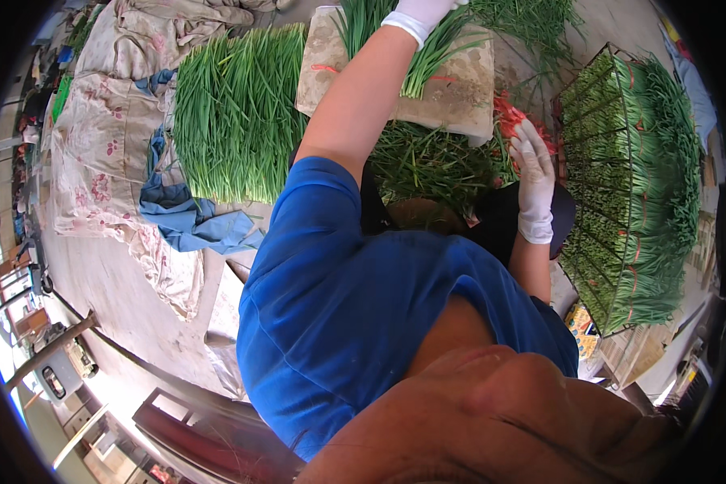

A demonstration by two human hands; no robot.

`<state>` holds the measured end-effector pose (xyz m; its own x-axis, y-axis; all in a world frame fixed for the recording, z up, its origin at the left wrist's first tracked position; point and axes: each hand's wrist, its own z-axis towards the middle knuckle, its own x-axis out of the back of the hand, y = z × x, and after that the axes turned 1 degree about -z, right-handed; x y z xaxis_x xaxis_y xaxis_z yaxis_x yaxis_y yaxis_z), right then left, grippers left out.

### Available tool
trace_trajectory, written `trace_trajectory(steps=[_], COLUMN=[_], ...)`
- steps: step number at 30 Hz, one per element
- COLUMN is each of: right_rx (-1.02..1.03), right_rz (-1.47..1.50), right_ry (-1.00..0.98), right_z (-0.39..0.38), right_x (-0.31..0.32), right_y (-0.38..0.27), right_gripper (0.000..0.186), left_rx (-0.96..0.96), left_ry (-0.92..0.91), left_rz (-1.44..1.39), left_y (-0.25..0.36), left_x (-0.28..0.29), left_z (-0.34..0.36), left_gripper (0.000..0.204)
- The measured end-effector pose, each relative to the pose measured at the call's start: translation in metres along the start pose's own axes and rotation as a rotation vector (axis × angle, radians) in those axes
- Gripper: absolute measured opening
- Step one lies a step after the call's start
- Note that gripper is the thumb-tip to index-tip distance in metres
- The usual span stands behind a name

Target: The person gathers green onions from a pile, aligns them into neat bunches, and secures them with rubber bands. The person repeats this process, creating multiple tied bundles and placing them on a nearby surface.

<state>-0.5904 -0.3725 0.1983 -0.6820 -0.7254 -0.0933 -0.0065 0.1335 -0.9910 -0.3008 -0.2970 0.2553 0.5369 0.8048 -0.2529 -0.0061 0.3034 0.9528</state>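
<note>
My left hand [419,16], in a white glove, reaches to the top edge by a bunch of long green leafy stalks [436,56] on a stained pale board [323,85]; its fingers are mostly cut off. My right hand [532,169], also gloved, has its fingers extended and slightly curved at a pile of red ties [508,113] beside the board's right corner. Whether it pinches any is unclear. Loose leaves [427,165] lie in a heap below the board.
A thick stack of green stalks [230,113] lies left, beside floral cloths [97,153] and blue cloth [194,226]. A wire rack [589,121] packed with tied bundles stands right. More leaves [524,24] are at the top; wooden poles and clutter [56,347] sit lower left.
</note>
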Motion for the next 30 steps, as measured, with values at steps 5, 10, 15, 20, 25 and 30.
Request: trace_trajectory(steps=[5, 10, 15, 20, 25, 30], right_rx=[-0.265, -0.325, -0.244, -0.094, 0.018, 0.166], right_rz=[0.031, -0.090, -0.467, -0.626, -0.698, -0.776], right_ry=[-0.280, -0.262, -0.168, -0.126, -0.034, 0.211], right_z=[0.083, 0.153, 0.204, 0.199, 0.194, 0.210], right_x=[-0.039, -0.120, -0.161, -0.160, -0.144, -0.139], right_y=[0.092, 0.118, 0.149, 0.160, 0.139, 0.162], right_gripper=[0.039, 0.059, 0.085, 0.080, 0.071, 0.079], left_rx=[0.572, 0.990, 1.153, 1.193, 1.052, 0.711], left_ry=[0.238, 0.060, -0.163, -0.380, -0.617, -0.407], left_rz=[0.296, -0.318, -0.311, 0.156, 0.934, 1.194], left_y=[-0.148, -0.122, -0.104, -0.092, -0.078, -0.127], left_x=[0.061, 0.125, 0.158, 0.179, 0.190, 0.214], left_z=[-0.018, -0.029, -0.014, -0.004, 0.026, 0.031], left_gripper=[0.072, 0.032, 0.047, 0.067, 0.086, 0.093])
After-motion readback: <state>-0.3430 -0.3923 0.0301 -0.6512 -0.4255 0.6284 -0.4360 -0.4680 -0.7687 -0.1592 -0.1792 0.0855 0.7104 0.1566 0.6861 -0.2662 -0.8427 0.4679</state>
